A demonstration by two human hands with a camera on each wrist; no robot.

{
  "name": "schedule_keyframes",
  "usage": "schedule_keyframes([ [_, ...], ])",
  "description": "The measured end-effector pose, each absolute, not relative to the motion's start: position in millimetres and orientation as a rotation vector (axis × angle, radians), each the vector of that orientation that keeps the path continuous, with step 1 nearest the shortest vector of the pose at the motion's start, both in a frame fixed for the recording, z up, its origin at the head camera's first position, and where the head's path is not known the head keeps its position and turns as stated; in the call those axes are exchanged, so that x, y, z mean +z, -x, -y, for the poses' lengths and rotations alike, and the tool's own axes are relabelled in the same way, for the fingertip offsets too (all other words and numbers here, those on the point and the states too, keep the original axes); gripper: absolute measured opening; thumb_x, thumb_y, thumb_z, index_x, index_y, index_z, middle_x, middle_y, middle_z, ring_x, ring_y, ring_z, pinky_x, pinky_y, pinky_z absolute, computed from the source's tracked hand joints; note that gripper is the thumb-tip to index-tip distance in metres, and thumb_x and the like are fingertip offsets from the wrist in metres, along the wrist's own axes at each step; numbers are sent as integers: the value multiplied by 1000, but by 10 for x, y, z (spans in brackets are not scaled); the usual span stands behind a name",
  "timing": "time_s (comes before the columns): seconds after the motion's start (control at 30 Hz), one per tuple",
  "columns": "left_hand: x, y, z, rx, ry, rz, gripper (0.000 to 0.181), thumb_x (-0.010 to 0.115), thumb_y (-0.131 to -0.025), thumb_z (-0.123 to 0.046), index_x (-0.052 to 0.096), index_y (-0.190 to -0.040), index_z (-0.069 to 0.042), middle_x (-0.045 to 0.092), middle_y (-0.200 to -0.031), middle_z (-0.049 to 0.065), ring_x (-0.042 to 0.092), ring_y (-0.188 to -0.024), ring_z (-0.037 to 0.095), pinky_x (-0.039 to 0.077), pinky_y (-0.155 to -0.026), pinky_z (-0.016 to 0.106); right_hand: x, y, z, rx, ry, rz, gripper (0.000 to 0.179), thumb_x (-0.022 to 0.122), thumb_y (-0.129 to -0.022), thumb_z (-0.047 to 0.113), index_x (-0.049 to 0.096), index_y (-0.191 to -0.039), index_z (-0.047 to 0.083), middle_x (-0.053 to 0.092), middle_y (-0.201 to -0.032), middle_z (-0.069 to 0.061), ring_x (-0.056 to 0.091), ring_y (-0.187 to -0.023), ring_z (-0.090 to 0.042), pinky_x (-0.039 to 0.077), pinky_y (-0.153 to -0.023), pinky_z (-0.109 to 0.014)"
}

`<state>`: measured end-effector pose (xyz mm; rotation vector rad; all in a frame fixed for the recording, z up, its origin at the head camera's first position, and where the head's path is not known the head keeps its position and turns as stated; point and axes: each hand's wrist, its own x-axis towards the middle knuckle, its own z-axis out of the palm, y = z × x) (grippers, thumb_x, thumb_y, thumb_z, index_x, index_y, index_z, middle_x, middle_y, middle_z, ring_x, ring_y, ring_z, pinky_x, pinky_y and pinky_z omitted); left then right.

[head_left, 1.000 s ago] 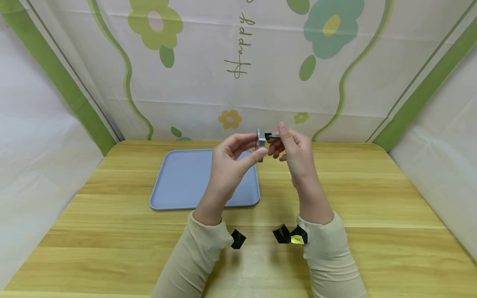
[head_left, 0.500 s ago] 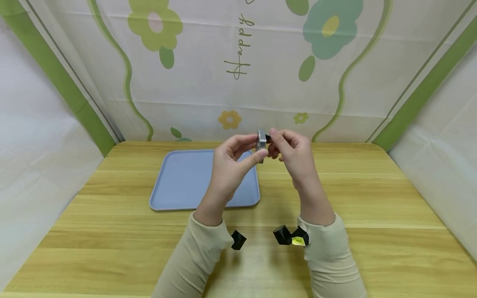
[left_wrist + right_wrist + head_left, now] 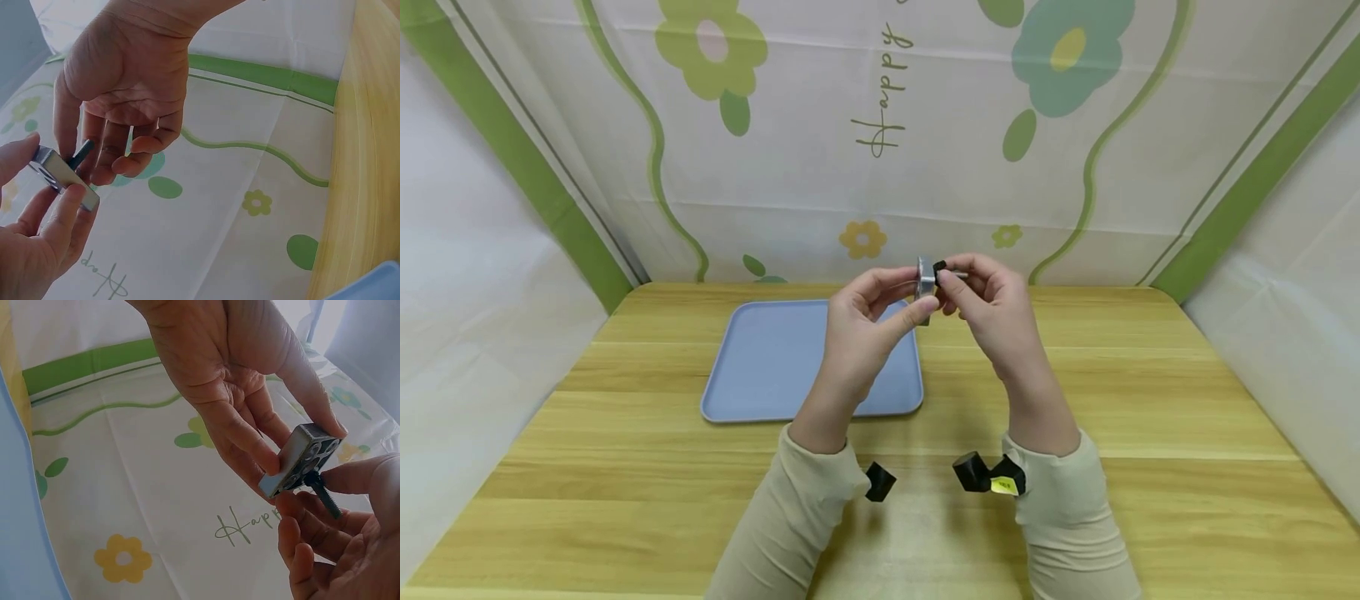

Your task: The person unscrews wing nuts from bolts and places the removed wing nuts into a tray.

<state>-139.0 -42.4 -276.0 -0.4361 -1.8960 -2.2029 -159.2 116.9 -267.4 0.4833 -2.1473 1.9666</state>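
Between thumb and fingers, my left hand point(image 3: 859, 325) holds a small silver metal block point(image 3: 927, 279) above the table. Several round recesses show on one face of the block point(image 3: 306, 459) in the right wrist view. A dark threaded screw point(image 3: 326, 497) sticks out from that face. In the head view, the screw's black part point(image 3: 939, 267) sits next to the block, and a thin metal shaft reaches rightward. My right hand point(image 3: 1003, 312) pinches the screw with thumb and forefinger; its other fingers are curled below. How deep the screw sits in the block is hidden.
A blue-grey tray point(image 3: 760, 362) lies on the wooden table point(image 3: 625, 483), left of and partly behind the left forearm. A white cloth point(image 3: 820, 167) with printed flowers stands at the back. Black camera mounts point(image 3: 972, 472) sit at both wrists.
My right thumb has come down from a raised position at the shaft's outer end to the black part near the block. The left hand and block stay almost still.
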Motion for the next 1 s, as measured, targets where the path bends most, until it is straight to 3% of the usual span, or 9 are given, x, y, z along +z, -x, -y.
schedule_keyframes([
  [0.37, -2759, 1389, 432, -2221, 432, 1898, 33, 75, -86, -1, 67, -119, 0, 69, -119, 14, 66, -112, 19, 57, -94, 34, -2654, 1562, -1159, 1883, -542, 2058, 18, 63, -96, 4, 68, -111, -4, 69, -81, 7, 64, -72, -11, 53, -68, -22],
  [0.6, -2759, 1392, 430, -2210, 443, 1901, 33, 74, -87, -1, 66, -119, 1, 68, -120, 15, 66, -113, 19, 58, -93, 34, -2650, 1567, -1161, 1878, -469, 2076, 24, 57, -102, 17, 67, -113, -2, 69, -76, 10, 63, -71, -12, 47, -63, -22],
  [0.83, -2760, 1384, 402, -2209, 453, 1908, 33, 75, -87, -1, 67, -119, 0, 68, -120, 15, 67, -113, 19, 55, -99, 36, -2667, 1593, -1164, 1961, -360, 2016, 19, 55, -103, 20, 70, -94, 13, 69, -72, 10, 62, -65, -11, 44, -58, -22],
  [1.0, -2773, 1384, 388, -2209, 461, 1912, 33, 75, -87, -2, 67, -119, 0, 68, -120, 15, 67, -113, 19, 52, -103, 33, -2671, 1594, -1156, 1999, -356, 1969, 19, 57, -102, 18, 69, -88, 16, 67, -72, 8, 61, -65, -12, 44, -57, -20],
])
